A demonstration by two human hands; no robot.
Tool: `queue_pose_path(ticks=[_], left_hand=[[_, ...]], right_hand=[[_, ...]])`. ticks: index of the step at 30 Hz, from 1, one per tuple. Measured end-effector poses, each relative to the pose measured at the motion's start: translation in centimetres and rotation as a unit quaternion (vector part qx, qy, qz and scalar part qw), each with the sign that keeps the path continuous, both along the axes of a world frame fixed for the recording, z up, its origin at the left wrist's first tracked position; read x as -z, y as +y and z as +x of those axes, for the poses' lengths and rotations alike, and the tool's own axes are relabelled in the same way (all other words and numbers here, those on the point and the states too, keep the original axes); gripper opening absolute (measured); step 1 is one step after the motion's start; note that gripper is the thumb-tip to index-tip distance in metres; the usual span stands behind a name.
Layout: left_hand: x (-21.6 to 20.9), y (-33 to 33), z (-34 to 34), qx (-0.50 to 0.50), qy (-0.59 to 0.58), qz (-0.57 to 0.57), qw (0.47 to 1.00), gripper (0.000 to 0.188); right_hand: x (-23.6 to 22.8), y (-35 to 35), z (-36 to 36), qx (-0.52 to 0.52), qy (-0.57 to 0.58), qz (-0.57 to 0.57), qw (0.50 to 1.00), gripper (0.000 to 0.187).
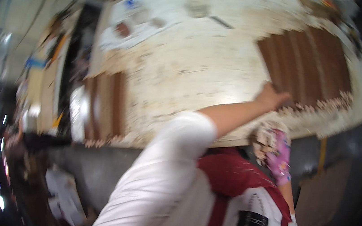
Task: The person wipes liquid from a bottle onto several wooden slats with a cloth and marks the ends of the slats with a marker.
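Observation:
A block of dark brown strips point(304, 65) lies side by side on the right of the pale worktable point(193, 83). Ragged rows of small light pieces point(326, 104) line its near and far edges. My bare left hand point(273, 97) reaches across to the near left corner of this block, fingers bent together there; motion blur hides what they pinch, if anything. Just below, at the table's front edge, my right hand point(278, 159) wears a pink patterned glove. It is closed round a bunch of small light-coloured pieces point(264, 139), whose exact kind is unclear.
More brown strips point(107, 106) with light pieces at their near end lie on the table's left. A white sheet point(132, 30) bearing small items is at the far left. A clear container point(198, 0) and a thin dark bar point(221, 22) are at the back.

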State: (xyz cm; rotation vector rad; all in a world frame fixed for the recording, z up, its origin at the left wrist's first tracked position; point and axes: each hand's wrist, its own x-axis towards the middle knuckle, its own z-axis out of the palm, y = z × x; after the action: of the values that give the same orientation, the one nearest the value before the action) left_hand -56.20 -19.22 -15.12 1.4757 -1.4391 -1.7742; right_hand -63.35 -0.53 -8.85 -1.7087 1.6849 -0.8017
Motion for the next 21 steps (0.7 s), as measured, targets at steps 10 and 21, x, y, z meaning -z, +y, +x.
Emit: queue_pose_path(ticks=[10, 21], left_hand=[[-4.2, 0.3, 18.5, -0.050, 0.118, 0.065, 0.990, 0.041], [-5.6, 9.0, 33.1, -0.132, -0.315, -0.321, 0.884, 0.056]], right_hand=[[-0.1, -3.8, -1.2, -0.113, -0.059, 0.012, 0.992, 0.048], [-1.4, -15.1, 1.8, -0.074, -0.111, 0.009, 0.991, 0.041]])
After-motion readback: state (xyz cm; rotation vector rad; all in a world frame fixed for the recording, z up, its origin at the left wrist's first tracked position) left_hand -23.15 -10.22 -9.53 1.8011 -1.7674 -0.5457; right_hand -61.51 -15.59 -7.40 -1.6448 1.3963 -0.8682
